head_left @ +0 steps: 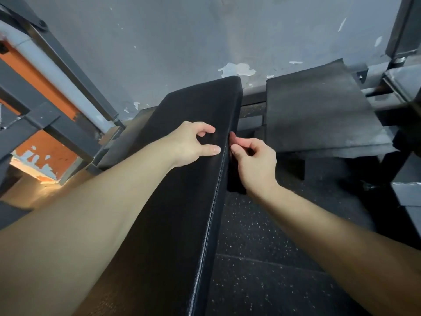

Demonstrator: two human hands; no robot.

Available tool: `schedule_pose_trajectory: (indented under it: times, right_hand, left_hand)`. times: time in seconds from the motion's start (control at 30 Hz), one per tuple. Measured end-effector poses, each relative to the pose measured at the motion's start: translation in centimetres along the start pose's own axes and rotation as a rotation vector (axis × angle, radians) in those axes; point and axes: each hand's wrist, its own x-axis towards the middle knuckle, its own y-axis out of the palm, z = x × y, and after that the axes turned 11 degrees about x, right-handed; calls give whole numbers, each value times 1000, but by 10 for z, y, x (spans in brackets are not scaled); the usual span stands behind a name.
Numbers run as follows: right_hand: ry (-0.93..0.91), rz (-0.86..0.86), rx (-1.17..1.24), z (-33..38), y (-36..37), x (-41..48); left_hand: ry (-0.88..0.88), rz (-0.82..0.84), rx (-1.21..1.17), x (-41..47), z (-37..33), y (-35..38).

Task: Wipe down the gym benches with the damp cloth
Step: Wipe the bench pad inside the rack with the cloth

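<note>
Fingers (pixel 245 143) of our right hand (pixel 255 163) are curled in a pinch on a black fabric cloth (pixel 235 179). The cloth hangs limp against the right side face of the long black padded vinyl bench (pixel 189 201), just below its top seam. In the head view, our only view, our left hand (pixel 191 142) rests on the bench's top surface just across that seam. Its thumb lies flat and the other fingers are loosely bent, gripping nothing. The two hands are near each other but not touching.

We judge that we are on the side panel of this bench, either wiping it or regathering the cloth at the edge. The top has a faint sheen, but we cannot tell whether it is wet.

The next move calls for spreading the bunched cloth flat under the right palm. We would press it against the side face and draw it along the bench's length, with the left hand bracing from above.

A dusty grey-black flat pad (pixel 319 110) lies to the right over the speckled rubber floor (pixel 262 270). It may be another bench awaiting its turn; we cannot say.
</note>
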Motion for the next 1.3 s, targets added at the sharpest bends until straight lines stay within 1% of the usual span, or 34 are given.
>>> schedule_pose_trajectory:
  times: [0.13, 0.27, 0.33, 0.43, 0.53, 0.6, 0.67, 0.73, 0.83, 0.93, 1.03, 1.2, 1.27, 1.3]
  right_hand:
    - [17, 71, 25, -4, -9, -42]
    - [39, -29, 10, 15, 10, 1]
    - [56, -66, 15, 22, 16, 24]
    - [18, -42, -34, 18, 14, 25]
    - [-26, -21, -38, 12, 4, -13]
    - [-9, 22, -9, 7, -5, -44]
    - [-2, 56, 7, 6, -9, -58]
    - [-13, 42, -21, 9, -3, -42]
    - [30, -44, 0, 19, 11, -1]
    - [30, -37, -14, 19, 12, 18]
    - [-12, -20, -52, 15, 6, -2]
    - [57, 57, 5, 8, -16, -80]
    - [60, 71, -13, 8, -16, -76]
    - [46, 50, -35, 11, -12, -65]
  left_hand:
    - [5, -23, -4, -3, 0, 3]
    - [11, -122, -38, -15, -3, 12]
    - [-6, -145, -73, -24, -3, 13]
    - [-24, -92, -119, -35, -1, 9]
    - [-15, -24, -135, -44, 3, 7]
    - [-18, -9, -151, -47, 4, 9]
    - [-24, -9, -168, -48, 6, 12]
    - [-25, -9, -179, -47, 6, 13]
    - [-26, 2, -169, -46, 6, 14]
    - [-23, 14, -155, -46, 5, 11]
    - [-18, 28, -147, -44, 6, 10]
    - [-12, 26, -156, -41, 8, 12]
    - [-6, 23, -157, -41, 9, 14]
    - [-5, 20, -159, -41, 10, 14]
